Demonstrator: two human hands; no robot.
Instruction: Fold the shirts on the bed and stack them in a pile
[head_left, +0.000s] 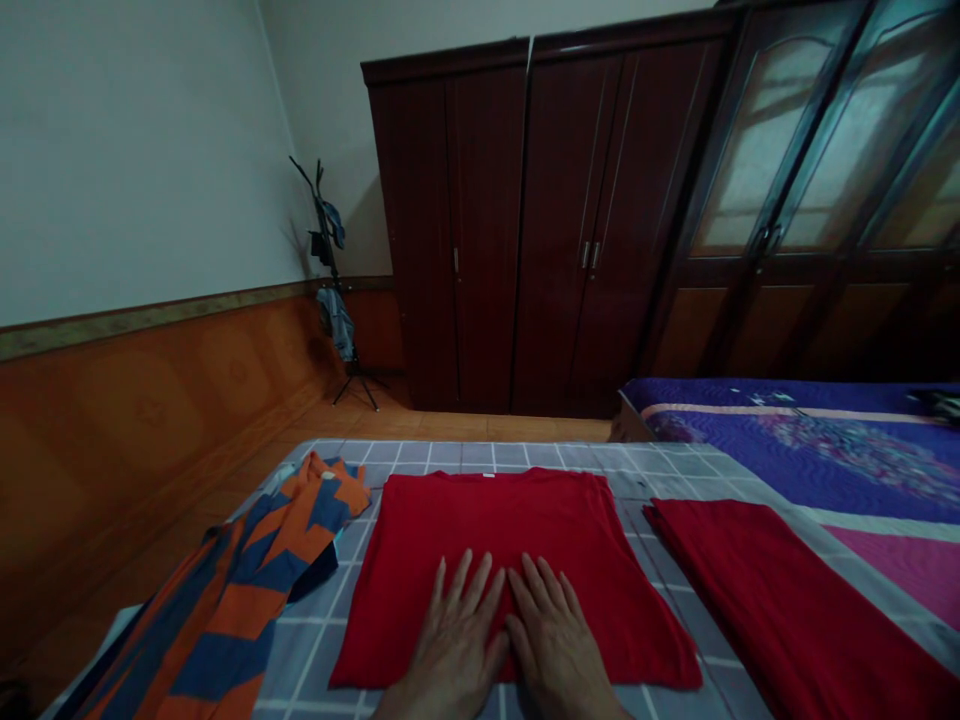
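A red shirt (480, 520) lies spread and folded into a broad, nearly rectangular shape, its neckline at the far edge. My left hand (459, 635) rests flat on its near middle part, fingers stretched out. Beside it my right hand (553, 630) also lies flat on the cloth, fingers extended, with the two thumbs close together. Neither hand grips anything. To the right is a folded red garment (780, 590), long and narrow. On the left lies an orange and blue patterned garment (247, 590), loosely heaped.
The garments lie on a grey checked cloth (630, 460). A bed with a purple floral cover (825, 430) stands at the right. Dark wooden wardrobes (487, 240) line the back wall. A coat stand (330, 250) with items on it stands in the far left corner.
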